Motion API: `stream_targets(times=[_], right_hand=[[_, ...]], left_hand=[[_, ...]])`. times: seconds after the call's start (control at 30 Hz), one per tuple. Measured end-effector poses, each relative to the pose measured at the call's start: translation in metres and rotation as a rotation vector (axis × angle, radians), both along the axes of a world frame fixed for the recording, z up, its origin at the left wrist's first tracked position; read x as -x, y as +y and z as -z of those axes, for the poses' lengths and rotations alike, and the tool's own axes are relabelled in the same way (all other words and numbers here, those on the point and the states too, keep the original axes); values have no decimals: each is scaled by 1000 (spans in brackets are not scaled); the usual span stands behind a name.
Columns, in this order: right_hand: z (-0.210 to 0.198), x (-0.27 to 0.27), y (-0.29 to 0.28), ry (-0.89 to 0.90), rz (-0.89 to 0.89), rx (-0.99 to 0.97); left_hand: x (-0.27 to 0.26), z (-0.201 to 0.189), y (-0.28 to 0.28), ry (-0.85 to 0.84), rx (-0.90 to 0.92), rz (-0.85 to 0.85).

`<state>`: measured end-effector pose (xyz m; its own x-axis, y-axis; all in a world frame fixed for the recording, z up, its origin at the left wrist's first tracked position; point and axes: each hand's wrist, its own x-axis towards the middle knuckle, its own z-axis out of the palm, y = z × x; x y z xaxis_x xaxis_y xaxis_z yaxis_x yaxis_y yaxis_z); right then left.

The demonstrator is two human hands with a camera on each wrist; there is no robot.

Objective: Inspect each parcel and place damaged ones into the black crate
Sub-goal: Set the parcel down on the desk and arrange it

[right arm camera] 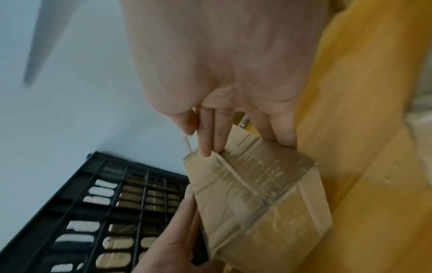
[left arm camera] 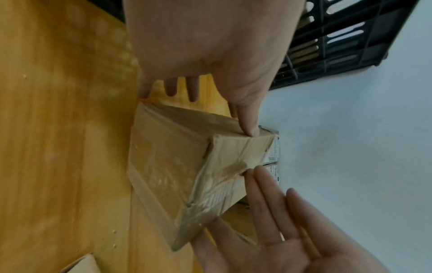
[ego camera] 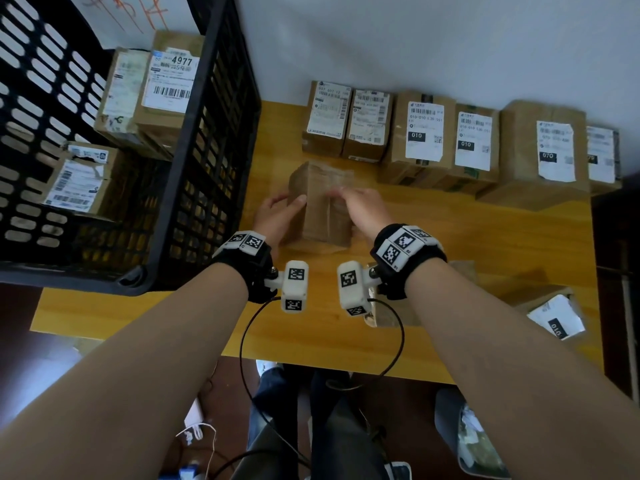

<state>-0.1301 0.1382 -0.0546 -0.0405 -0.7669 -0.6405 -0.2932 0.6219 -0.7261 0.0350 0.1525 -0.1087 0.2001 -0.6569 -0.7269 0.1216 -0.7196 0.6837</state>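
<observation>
A brown taped parcel stands tilted on the wooden table, held between both hands. My left hand grips its left side, with the thumb on a creased upper edge and the fingers behind. My right hand holds the right end, fingers on the top edge and thumb on the opposite side. The parcel's tape is wrinkled and its cardboard dented. The black crate stands to the left and holds several labelled parcels.
Several labelled parcels stand in a row along the back edge by the white wall. Another labelled parcel lies at the front right, and a plain one sits under my right wrist. The crate wall is close beside the left hand.
</observation>
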Motion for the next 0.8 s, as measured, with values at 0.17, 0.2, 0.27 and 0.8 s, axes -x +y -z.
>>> stream_targets(times=[0.17,0.2,0.27,0.8], right_hand=[[3,6,-2,-22,74,-77],[1,10,-2,7,67,-110],[0,15,-3,35,48,-194],[2,-16,-12,357,-518,-187]], left_hand=[[3,-1,-3,-19,-72,49],[5,0,-4,-72,-42,53],[8,3,-4,-196,8,84],[-6,5,4,-38,-153,170]])
